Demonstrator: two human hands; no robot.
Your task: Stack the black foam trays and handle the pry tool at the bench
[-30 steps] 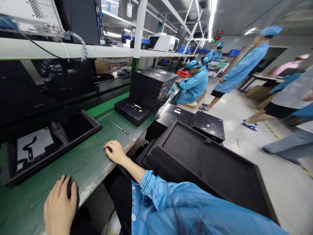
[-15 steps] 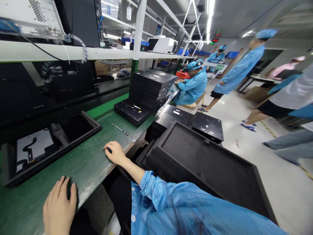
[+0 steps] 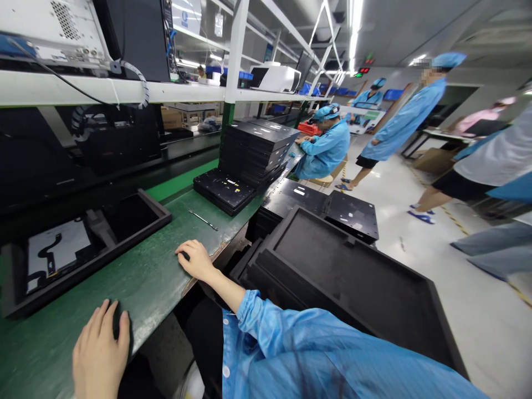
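My left hand [image 3: 100,352] lies flat on the green bench top [image 3: 153,277] near its front edge, and its fingertips rest on a small dark spot [image 3: 123,328]. My right hand [image 3: 198,260] rests further right at the bench edge, fingers loosely curved over a small black object [image 3: 185,256]. What these dark things are cannot be told. Neither hand grips anything. A black tray [image 3: 137,227] with a white and black part inside lies on the bench to the left of both hands.
A thin metal tool [image 3: 203,220] lies beyond my right hand. Stacks of black panels [image 3: 253,147] stand further along the bench. A pile of black foam trays [image 3: 353,277] sits right of the bench. People in blue coats sit and stand in the aisle.
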